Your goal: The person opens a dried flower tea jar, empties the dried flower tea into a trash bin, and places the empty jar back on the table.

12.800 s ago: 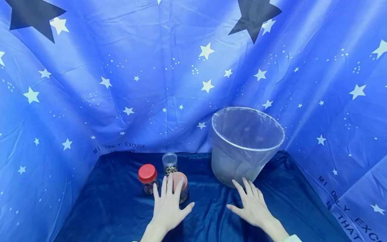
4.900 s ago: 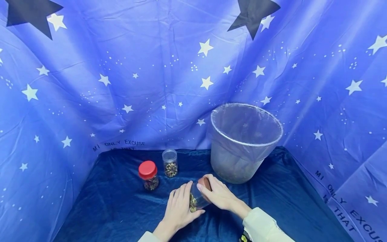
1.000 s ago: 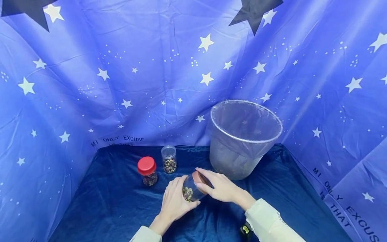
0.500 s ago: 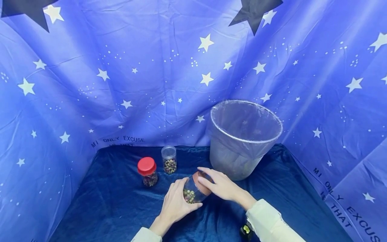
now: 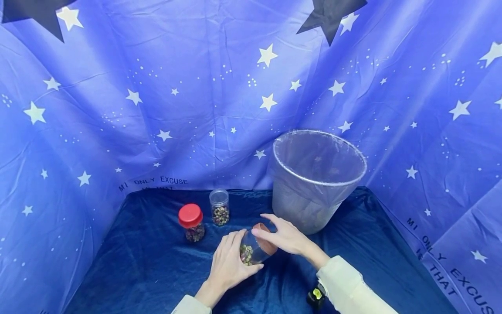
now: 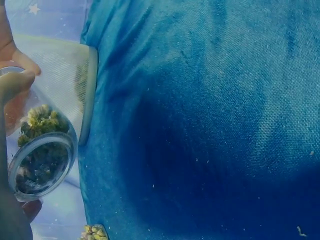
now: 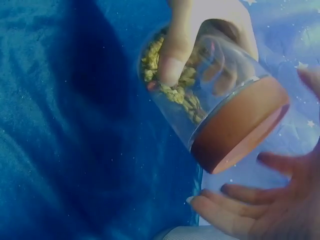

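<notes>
My left hand [image 5: 227, 264] grips a clear jar [image 5: 254, 254] round its body, holding it tilted with its lid to the right. Yellow-green dried flower buds [image 7: 172, 92] lie inside, towards the bottom. The jar's orange-brown lid [image 7: 242, 122] is on. Beside that lid is my right hand [image 5: 288, 237], its fingers spread; in the right wrist view they stand apart from it. A red-lidded jar [image 5: 191, 222] of dark dried pieces and a clear-topped jar [image 5: 220, 208] of dried buds stand upright to the left. The left wrist view shows the held jar's base [image 6: 42, 167].
A mesh wastebasket [image 5: 300, 209] with a clear plastic liner stands at the back right, just behind my right hand. Dark blue cloth [image 5: 149, 270] covers the table. Blue star-printed curtains [image 5: 219, 109] close in the back and sides.
Earliest, both hands were empty and the brown-lidded jar stood on the table. Later both hands held it; over the last second my right fingers have come off the lid.
</notes>
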`<state>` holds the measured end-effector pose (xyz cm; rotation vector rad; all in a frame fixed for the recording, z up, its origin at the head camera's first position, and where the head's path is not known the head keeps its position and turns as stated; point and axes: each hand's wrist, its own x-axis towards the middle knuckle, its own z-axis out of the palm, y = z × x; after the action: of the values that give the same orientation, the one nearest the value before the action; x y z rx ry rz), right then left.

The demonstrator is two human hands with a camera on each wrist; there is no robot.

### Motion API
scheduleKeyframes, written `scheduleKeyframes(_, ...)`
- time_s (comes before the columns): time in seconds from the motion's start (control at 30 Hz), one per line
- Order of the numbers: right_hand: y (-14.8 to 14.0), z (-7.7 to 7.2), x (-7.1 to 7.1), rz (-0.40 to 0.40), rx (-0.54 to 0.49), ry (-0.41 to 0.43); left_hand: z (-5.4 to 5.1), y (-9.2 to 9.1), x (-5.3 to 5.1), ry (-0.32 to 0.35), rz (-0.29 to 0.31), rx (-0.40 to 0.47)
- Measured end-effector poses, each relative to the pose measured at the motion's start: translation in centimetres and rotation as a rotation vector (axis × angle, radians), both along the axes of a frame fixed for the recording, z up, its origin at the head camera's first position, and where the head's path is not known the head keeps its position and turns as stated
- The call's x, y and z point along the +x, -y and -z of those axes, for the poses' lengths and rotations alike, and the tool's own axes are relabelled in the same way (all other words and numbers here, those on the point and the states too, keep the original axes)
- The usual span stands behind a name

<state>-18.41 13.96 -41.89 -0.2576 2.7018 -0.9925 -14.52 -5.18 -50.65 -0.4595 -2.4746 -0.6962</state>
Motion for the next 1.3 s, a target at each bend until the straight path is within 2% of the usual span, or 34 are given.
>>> scheduleKeyframes(0.17, 0.5, 0.1, 0.2, 0.123, 0.02, 0.074, 0.3, -0.1, -0.1, -0.108, -0.014, -0.068)
scheduleKeyframes(0.27, 0.8, 0.2, 0.3, 0.134, -0.001, 0.11, 0.4, -0.2, -0.1, -0.154, -0.023, -0.091)
scheduleKeyframes(0.37, 0.9, 0.4, 0.4, 0.114, -0.008, 0.085, 0.5, -0.2, -0.2, -0.171, -0.031, -0.1)
scheduleKeyframes(0.6, 0.7, 1.1, 0.2, 0.018, -0.016, 0.014, 0.2, -0.2, 0.0, -0.161, -0.036, -0.119)
scheduleKeyframes(0.73, 0.7, 1.3, 0.2, -0.031, 0.078, -0.068, 0.2, -0.2, 0.0, -0.158, -0.04, -0.111)
scheduleKeyframes(0.83, 0.6, 1.4, 0.2, -0.068, 0.135, -0.122, 0.2, -0.2, 0.1, -0.131, -0.041, -0.097)
scheduleKeyframes(1.1, -0.4, 1.7, 0.2, -0.16, 0.088, -0.132, 0.0, -0.1, 0.3, -0.033, -0.04, -0.071)
scheduleKeyframes(1.3, -0.7, 1.8, 0.1, -0.189, 0.057, -0.121, -0.1, 0.0, 0.4, 0.017, -0.038, -0.061)
